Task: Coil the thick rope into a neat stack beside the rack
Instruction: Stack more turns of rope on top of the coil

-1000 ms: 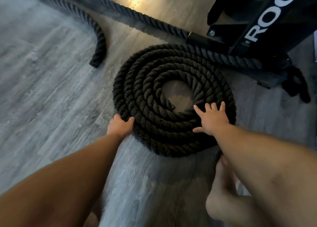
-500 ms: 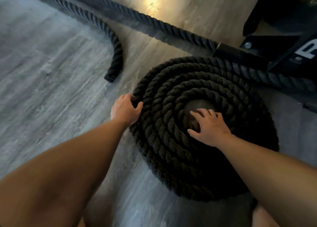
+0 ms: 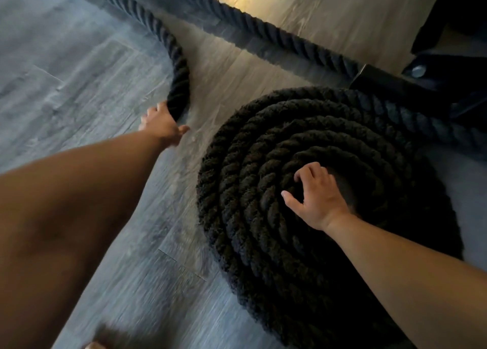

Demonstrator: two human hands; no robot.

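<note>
View: from the head we look down at the floor [image 3: 79, 67], made of grey wooden planks.
Rope [image 3: 263, 30]: thick, black and twisted; one straight stretch runs from the far left toward the rack [image 3: 445, 67] at the far right.
Coil [image 3: 253, 217]: a flat spiral of several turns, lying on the floor just beside the rack's base.
Free end [image 3: 179, 98]: it curves down on the left, apart from the coil.
Left hand [image 3: 162, 124]: its fingers are at the tip of the free end and the thumb is spread; it is blurred, so we cannot tell if it grasps.
Right hand [image 3: 320, 198]: it is on the coil's middle, with the fingers curled over the innermost turn and holding it.
</note>
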